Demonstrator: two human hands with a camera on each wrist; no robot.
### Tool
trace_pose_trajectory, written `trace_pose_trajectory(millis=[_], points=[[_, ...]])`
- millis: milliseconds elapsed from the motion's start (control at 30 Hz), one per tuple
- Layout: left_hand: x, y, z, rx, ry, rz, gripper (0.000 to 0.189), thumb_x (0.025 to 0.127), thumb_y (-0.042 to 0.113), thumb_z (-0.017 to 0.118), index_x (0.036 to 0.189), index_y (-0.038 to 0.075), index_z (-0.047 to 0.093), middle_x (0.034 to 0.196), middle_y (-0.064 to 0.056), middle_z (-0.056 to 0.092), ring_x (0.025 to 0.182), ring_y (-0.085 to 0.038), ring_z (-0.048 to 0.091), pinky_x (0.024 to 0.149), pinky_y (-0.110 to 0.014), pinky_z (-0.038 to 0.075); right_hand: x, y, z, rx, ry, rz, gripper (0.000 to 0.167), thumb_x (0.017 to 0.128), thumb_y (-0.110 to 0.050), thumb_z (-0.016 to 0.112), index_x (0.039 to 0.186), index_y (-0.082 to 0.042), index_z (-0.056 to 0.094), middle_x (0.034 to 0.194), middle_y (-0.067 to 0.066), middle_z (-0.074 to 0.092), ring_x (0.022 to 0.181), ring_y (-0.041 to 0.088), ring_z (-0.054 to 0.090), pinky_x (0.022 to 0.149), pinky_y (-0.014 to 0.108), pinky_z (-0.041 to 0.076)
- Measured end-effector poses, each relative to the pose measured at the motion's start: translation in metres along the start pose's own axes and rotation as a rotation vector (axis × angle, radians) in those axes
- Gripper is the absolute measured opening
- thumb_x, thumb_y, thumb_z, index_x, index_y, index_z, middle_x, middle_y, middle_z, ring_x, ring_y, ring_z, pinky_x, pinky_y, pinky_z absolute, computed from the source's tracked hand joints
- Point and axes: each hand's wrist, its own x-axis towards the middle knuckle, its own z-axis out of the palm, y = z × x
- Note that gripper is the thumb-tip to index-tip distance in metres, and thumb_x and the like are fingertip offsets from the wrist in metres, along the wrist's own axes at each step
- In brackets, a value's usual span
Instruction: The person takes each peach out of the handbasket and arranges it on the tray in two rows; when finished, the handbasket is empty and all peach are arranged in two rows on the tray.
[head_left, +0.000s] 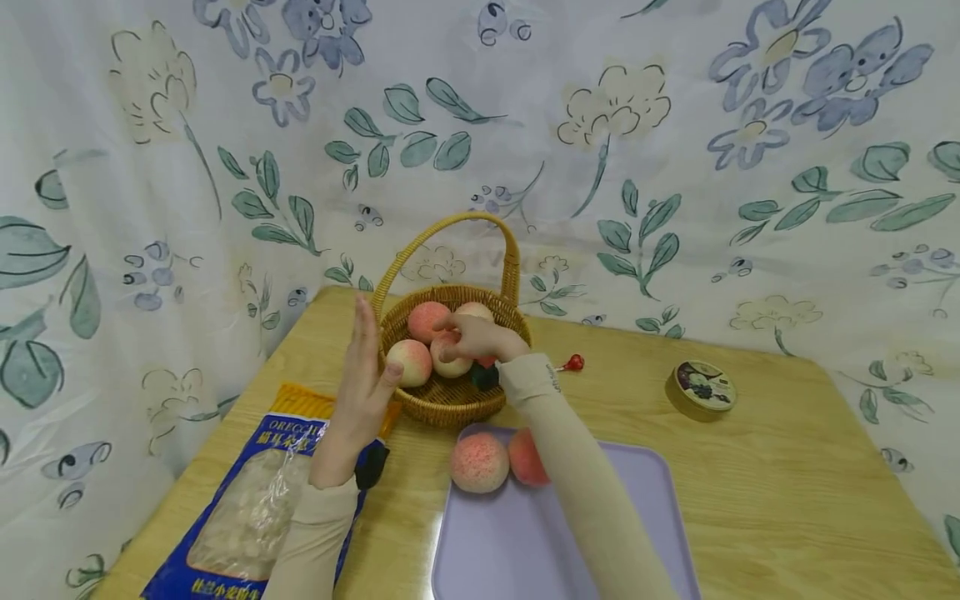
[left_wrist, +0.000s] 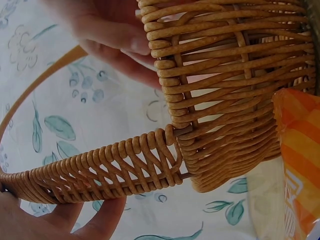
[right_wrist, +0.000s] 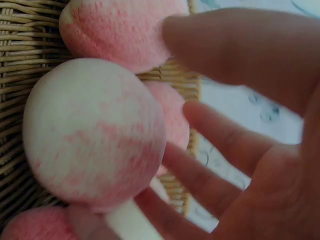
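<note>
A wicker basket (head_left: 450, 414) with a tall handle (left_wrist: 100, 170) holds several pink-and-cream peaches (head_left: 408, 362). My left hand (head_left: 362, 392) is upright at the basket's left side, fingers extended along the foot of the handle. My right hand (head_left: 480, 337) reaches over the rim among the peaches. In the right wrist view its fingers (right_wrist: 210, 185) spread beside a pale peach (right_wrist: 95, 132), and the thumb lies at another peach (right_wrist: 117, 32) above. Two more peaches, one (head_left: 480, 462) in full view and one (head_left: 528, 457) partly behind my right sleeve, sit on the lilac tray (head_left: 510, 542).
A blue-and-orange pasta bag (head_left: 247, 508) lies at the left, partly under my left forearm. Right of the basket are a small red object (head_left: 574, 362) and a round tin (head_left: 701, 390). A floral curtain (head_left: 480, 150) hangs behind the wooden table (head_left: 787, 483).
</note>
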Motion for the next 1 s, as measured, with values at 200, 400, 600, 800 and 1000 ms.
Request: trace_pose_trajectory(millis=[200,400,600,800,1000], points=[[0.006,0.006,0.002,-0.001,-0.004,-0.006,0.084,0.099,0.061,0.028,0.156,0.009,-0.005,0.164,-0.016,-0.008,0.152,-0.026,-0.006,0.12,-0.056,0.0,0.012,-0.003,0.004,-0.2,-0.043,0.078,0.058,0.085,-0.01,0.067,0.139,-0.014,0.049,0.102,0.007,0.057,0.062,0.015,0.041,0.056,0.027,0.035],[0.002,0.007,0.003,-0.002,-0.02,-0.041,0.079,0.101,0.057,0.03,0.156,0.013,-0.007,0.164,-0.015,-0.009,0.152,-0.028,-0.007,0.118,-0.061,0.002,0.018,0.007,0.021,-0.194,-0.044,0.134,0.068,0.08,-0.021,0.076,0.14,-0.017,0.045,0.126,0.01,0.057,0.091,0.022,0.054,0.068,0.031,0.042],[-0.001,0.005,0.001,-0.013,-0.025,-0.081,0.079,0.101,0.056,0.03,0.157,0.014,-0.007,0.164,-0.009,-0.011,0.152,-0.029,-0.007,0.118,-0.062,0.001,0.015,0.013,0.025,-0.124,0.029,0.066,0.082,0.081,-0.023,0.077,0.148,-0.009,0.032,0.135,0.012,0.052,0.103,0.022,0.056,0.073,0.032,0.043],[-0.004,0.005,0.002,-0.011,-0.034,-0.077,0.084,0.099,0.061,0.026,0.156,0.008,-0.005,0.164,-0.012,-0.01,0.152,-0.03,-0.006,0.118,-0.062,0.002,-0.003,0.016,0.018,-0.023,0.086,-0.019,0.077,0.079,-0.018,0.076,0.145,-0.011,0.038,0.136,0.01,0.052,0.106,0.02,0.055,0.081,0.031,0.046],[-0.001,0.001,-0.003,-0.009,-0.025,-0.032,0.084,0.1,0.06,0.027,0.156,0.006,-0.004,0.164,-0.009,-0.011,0.151,-0.031,-0.007,0.118,-0.061,0.0,-0.026,0.015,0.0,0.101,0.181,-0.092,0.067,0.078,-0.016,0.078,0.137,-0.016,0.046,0.134,0.01,0.049,0.106,0.024,0.055,0.082,0.033,0.049]])
